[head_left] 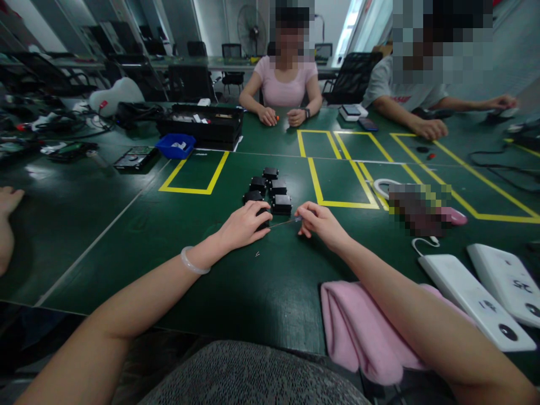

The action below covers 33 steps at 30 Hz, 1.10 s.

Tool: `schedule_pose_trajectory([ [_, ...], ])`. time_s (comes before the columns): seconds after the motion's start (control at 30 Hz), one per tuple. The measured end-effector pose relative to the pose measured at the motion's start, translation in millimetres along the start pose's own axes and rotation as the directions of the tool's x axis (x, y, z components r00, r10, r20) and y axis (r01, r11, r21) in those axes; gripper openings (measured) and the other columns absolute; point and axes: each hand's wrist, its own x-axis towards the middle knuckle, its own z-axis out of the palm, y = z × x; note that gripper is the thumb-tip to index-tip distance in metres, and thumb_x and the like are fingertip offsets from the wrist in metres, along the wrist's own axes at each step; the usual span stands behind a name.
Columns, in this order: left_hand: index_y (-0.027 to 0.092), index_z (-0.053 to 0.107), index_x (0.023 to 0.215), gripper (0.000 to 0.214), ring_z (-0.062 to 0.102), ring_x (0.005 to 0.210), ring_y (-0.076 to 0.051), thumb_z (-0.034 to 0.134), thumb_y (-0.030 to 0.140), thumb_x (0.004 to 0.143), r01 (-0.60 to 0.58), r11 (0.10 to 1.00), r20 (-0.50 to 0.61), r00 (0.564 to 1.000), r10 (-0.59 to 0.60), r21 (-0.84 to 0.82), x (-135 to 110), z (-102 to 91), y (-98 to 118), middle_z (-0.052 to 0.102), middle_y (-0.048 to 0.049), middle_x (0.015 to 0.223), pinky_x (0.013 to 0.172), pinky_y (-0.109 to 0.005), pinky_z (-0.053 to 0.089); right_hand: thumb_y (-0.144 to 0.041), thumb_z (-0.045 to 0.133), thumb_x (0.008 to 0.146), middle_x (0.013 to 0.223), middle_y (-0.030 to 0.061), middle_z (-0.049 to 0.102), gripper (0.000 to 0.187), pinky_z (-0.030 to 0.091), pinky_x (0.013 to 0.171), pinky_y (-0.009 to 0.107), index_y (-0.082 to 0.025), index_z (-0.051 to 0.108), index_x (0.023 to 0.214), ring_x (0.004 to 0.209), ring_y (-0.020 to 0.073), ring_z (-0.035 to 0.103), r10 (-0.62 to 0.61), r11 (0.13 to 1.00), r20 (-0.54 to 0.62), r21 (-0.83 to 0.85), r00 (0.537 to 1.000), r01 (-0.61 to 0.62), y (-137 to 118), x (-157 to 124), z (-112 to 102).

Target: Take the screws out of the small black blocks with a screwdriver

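My left hand (248,224), with a pale bracelet at its wrist, is closed over a small black box (263,220) on the green table and hides much of it. In my right hand (317,223) a thin screwdriver (283,224) with a clear handle is pinched. Its shaft points left and its tip reaches the side of the box under my left hand; the exact contact is too small to make out. Several similar black boxes (282,203) stand just beyond my hands. Tiny screws (257,254) lie on the table in front of my left hand.
A pink cloth (358,332) lies under my right forearm, near white devices (476,304). Yellow tape (346,203) marks the table (236,292). A blue tray (176,146) and black bin (215,129) stand at the back left. Two people sit opposite; another person's hand shows at left.
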Motion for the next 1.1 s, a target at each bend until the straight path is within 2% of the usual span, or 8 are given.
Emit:
schedule_pose_trajectory([
  [0.2, 0.014, 0.061, 0.11, 0.019, 0.057, 0.117, -0.031, 0.065, 0.025, 0.094, -0.007, 1.0, -0.008, 1.0, 0.007, 0.002, 0.2, 0.2, 0.4, 0.058, -0.017, 0.13, 0.092, -0.044, 0.057, -0.049, 0.074, 0.082, 0.048, -0.0126, 0.047, 0.035, 0.053, 0.056, 0.028, -0.022, 0.055, 0.094, 0.042, 0.0088, 0.047, -0.008, 0.999, -0.019, 0.034, 1.0, 0.009, 0.0, -0.3, 1.0],
  [0.37, 0.017, 0.062, 0.11, 0.017, 0.058, 0.116, -0.03, 0.064, 0.026, 0.095, 0.004, 1.0, -0.007, 1.0, -0.004, -0.004, 0.2, 1.6, -0.5, 0.058, -0.0151, 0.13, 0.093, -0.045, 0.056, -0.055, 0.07, 0.085, 0.042, -0.0137, 0.034, 0.036, 0.054, 0.057, 0.03, -0.021, 0.057, 0.085, 0.038, 0.0089, 0.045, 0.002, 1.0, -0.001, 0.015, 1.0, -0.002, 1.5, 0.8, 0.0],
  [0.57, 0.017, 0.062, 0.11, 0.018, 0.057, 0.117, -0.03, 0.064, 0.026, 0.095, 0.004, 1.0, 0.001, 1.0, -0.004, -0.002, -0.1, 1.6, -1.0, 0.058, -0.016, 0.131, 0.093, -0.046, 0.057, -0.048, 0.074, 0.083, 0.049, -0.0126, 0.047, 0.034, 0.053, 0.057, 0.029, -0.022, 0.054, 0.096, 0.043, 0.009, 0.048, -0.004, 1.0, -0.019, 0.031, 1.0, 0.004, 2.7, 0.7, -0.2],
  [0.77, 0.015, 0.061, 0.11, 0.019, 0.058, 0.116, -0.03, 0.065, 0.026, 0.094, -0.01, 1.0, -0.006, 1.0, 0.01, 0.027, 0.1, 0.9, 0.0, 0.059, -0.016, 0.13, 0.091, -0.044, 0.058, -0.053, 0.07, 0.085, 0.042, -0.0135, 0.035, 0.035, 0.054, 0.058, 0.029, -0.021, 0.057, 0.084, 0.039, 0.0087, 0.045, 0.024, 1.0, 0.006, 0.018, 1.0, -0.024, 3.6, 1.8, -1.5],
  [0.97, 0.016, 0.06, 0.109, 0.019, 0.058, 0.117, -0.03, 0.067, 0.025, 0.093, -0.005, 1.0, -0.006, 1.0, 0.005, 0.021, 0.1, 0.2, 0.0, 0.058, -0.0155, 0.13, 0.09, -0.042, 0.058, -0.046, 0.075, 0.082, 0.048, -0.0124, 0.048, 0.033, 0.054, 0.058, 0.029, -0.022, 0.055, 0.095, 0.043, 0.0093, 0.048, 0.005, 1.0, -0.021, 0.031, 1.0, -0.005, 3.5, 0.7, -1.1],
  [1.1, 0.016, 0.06, 0.109, 0.019, 0.057, 0.117, -0.03, 0.066, 0.024, 0.094, -0.002, 1.0, -0.007, 1.0, 0.002, 0.004, -0.2, 0.4, -0.3, 0.058, -0.0155, 0.13, 0.09, -0.042, 0.058, -0.051, 0.071, 0.085, 0.044, -0.0124, 0.041, 0.033, 0.054, 0.058, 0.03, -0.021, 0.056, 0.088, 0.041, 0.0091, 0.046, 0.016, 0.999, 0.011, 0.03, 1.0, -0.016, 3.4, 0.2, -1.1],
])
